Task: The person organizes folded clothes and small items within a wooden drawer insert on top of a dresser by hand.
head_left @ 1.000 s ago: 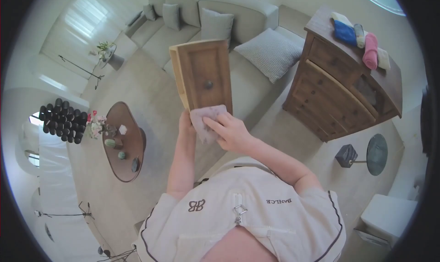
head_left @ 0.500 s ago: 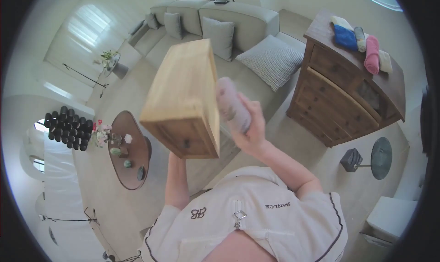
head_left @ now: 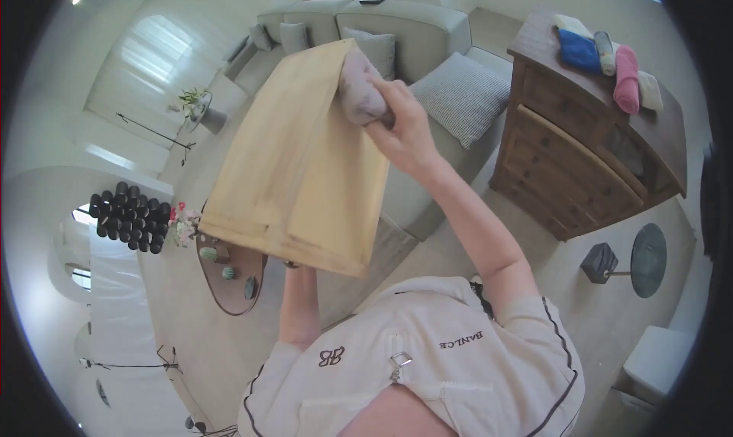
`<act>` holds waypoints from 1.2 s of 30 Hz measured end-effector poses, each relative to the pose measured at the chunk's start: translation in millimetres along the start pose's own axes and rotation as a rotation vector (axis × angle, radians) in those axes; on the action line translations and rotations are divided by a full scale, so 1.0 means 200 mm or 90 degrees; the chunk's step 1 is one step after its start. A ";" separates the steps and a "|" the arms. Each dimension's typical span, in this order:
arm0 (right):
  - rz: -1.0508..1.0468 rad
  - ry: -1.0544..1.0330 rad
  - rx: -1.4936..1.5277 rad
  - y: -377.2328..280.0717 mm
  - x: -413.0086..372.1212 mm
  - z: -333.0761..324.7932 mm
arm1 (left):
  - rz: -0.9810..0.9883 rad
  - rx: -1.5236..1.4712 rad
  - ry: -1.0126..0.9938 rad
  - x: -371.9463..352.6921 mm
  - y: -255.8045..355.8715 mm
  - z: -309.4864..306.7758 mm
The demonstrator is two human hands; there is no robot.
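A pale wooden drawer (head_left: 267, 143) is held up in front of me, tilted. My left forearm reaches up beneath it, and the hand itself is hidden behind the wood. With my right hand (head_left: 405, 124) I grip a greyish-pink rolled cloth (head_left: 359, 89), fingers and thumb wrapped round its near end. The cloth overlaps the drawer's far upper edge and appears to touch it.
To the right stands a brown wooden dresser (head_left: 580, 147) topped with folded and rolled cloths, including a pink rolled towel (head_left: 626, 78). A grey sofa (head_left: 427, 36) lies ahead. A low brown table (head_left: 240, 288) and a round side table (head_left: 647, 261) flank me.
The drawer has turned, so its knobbed front no longer faces me and more of its pale wood shows. My right hand has moved up and forward, bringing the cloth onto the drawer's far edge.
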State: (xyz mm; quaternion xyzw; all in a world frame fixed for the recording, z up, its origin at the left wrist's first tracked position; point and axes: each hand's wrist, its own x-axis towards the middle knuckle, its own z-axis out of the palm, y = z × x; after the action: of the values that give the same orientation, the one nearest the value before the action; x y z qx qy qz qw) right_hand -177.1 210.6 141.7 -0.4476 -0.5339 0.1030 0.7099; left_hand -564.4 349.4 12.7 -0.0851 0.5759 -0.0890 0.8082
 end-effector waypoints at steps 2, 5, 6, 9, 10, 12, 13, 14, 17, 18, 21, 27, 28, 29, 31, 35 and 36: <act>-0.053 -0.018 0.031 -0.06 -0.05 0.03 | 0.155 0.057 0.527 0.17 -0.09 0.07; -0.149 -0.048 0.052 -0.14 -0.16 0.06 | 0.347 0.343 1.373 0.60 -0.12 0.19; -0.167 -0.053 0.056 -0.17 -0.20 0.06 | 0.377 0.423 1.551 0.66 -0.15 0.24; -0.292 -0.092 0.018 -0.22 -0.34 0.07 | 0.338 0.559 1.607 0.52 -0.32 0.42; -0.318 -0.098 0.012 -0.22 -0.38 0.06 | 0.309 0.593 1.553 0.46 -0.40 0.50; -0.358 -0.103 -0.001 -0.20 -0.44 0.04 | 0.274 0.644 1.471 0.32 -0.52 0.67; -0.385 -0.109 -0.017 -0.18 -0.46 0.02 | 0.257 0.677 1.416 0.25 -0.59 0.75; -0.410 -0.115 -0.034 -0.15 -0.48 0.00 | 0.239 0.709 1.360 0.17 -0.65 0.84; -0.486 -0.137 -0.079 -0.08 -0.53 -0.05 | 1.103 0.415 0.204 0.83 -0.32 0.60; -0.502 -0.142 -0.088 -0.05 -0.53 -0.07 | 1.202 0.282 -0.122 0.86 -0.35 0.57; -0.518 -0.123 -0.179 0.07 -0.50 -0.12 | 1.617 0.054 0.829 0.27 -0.90 0.77; -0.257 -0.079 -0.307 0.24 -0.31 -0.23 | 1.542 -0.077 1.409 0.11 -0.99 0.95; -0.300 -0.017 -0.292 0.20 -0.24 -0.24 | 1.588 -0.097 1.266 0.10 -0.97 0.97; -0.339 0.042 -0.277 0.15 -0.17 -0.24 | 1.618 -0.111 1.126 0.10 -0.96 0.99; -0.347 0.106 -0.252 0.09 -0.11 -0.24 | 1.172 0.139 1.483 0.11 -0.92 0.97; -0.209 0.029 -0.173 0.13 -0.09 -0.16 | 0.400 1.111 0.679 -0.10 -0.28 0.33; -0.176 -0.005 -0.160 0.17 -0.15 -0.15 | 0.394 1.168 0.377 -0.13 -0.21 0.22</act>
State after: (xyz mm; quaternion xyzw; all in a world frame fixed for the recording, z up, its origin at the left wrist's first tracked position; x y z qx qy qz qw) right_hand -151.4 196.3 95.2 -0.4543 -0.6021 -0.0612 0.6537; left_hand -532.3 316.7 60.8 0.7473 0.4593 -0.3009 0.3741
